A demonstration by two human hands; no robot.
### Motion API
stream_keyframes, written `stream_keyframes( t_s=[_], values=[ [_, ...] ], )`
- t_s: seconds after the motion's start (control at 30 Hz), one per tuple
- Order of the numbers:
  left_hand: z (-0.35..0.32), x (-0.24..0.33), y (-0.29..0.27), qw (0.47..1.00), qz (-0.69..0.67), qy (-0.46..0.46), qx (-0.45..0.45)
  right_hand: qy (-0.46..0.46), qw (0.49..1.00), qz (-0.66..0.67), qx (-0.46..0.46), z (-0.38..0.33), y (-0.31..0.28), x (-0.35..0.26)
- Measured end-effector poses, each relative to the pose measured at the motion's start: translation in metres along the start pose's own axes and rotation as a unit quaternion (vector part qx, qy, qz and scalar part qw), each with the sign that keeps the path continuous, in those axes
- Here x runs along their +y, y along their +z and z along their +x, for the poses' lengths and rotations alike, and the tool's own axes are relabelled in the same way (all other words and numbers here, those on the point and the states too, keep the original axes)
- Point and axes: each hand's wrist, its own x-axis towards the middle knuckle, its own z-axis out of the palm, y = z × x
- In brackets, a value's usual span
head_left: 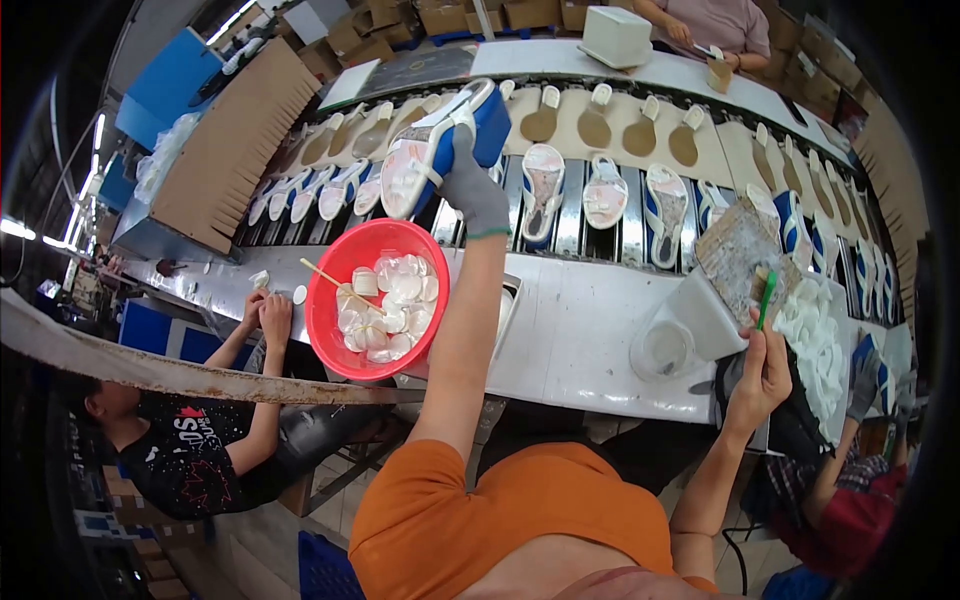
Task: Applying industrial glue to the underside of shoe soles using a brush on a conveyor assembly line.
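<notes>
While the left hand (470,190) grips a curved shoe (438,146), the right hand (763,378) pinches a brush (767,303) by a rough slab (732,253).

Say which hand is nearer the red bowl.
Left. The left hand, holding a shoe, is beyond and right of the red bowl; the right hand, with a green brush, is much farther right.

Red basin (323,322): holds whitish discs (405,287) and a thin stick (340,285)
Seated person (195,445): left of the basin, in a dark printed shirt (200,455)
Cardboard boxes (442,20): well beyond the basin
White tub (616,38): beyond the basin, to its right
</notes>
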Motion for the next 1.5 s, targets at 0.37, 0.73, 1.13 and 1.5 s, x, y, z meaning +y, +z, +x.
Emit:
stream_keyframes(
  t_s=[0.37, 0.73, 1.13, 1.5],
  values=[
    [0.137, -0.108, -0.070, 0.935, 0.285, 0.102, 0.183, 0.103, 0.995, -0.007, -0.007, -0.010, -0.019, 0.017],
    [0.030, -0.080, -0.032, 0.933, 0.303, 0.180, -0.072, 0.126, 0.974, 0.102, -0.156, -0.005, 0.049, -0.037],
    [-0.136, -0.032, -0.066, 0.967, 0.171, 0.066, -0.179, 0.087, 0.927, -0.292, -0.217, -0.053, 0.005, -0.005],
    [-0.166, -0.034, -0.102, 0.916, 0.295, 0.020, -0.272, 0.150, 0.922, -0.252, -0.252, -0.077, 0.001, 0.050]
  ],
)
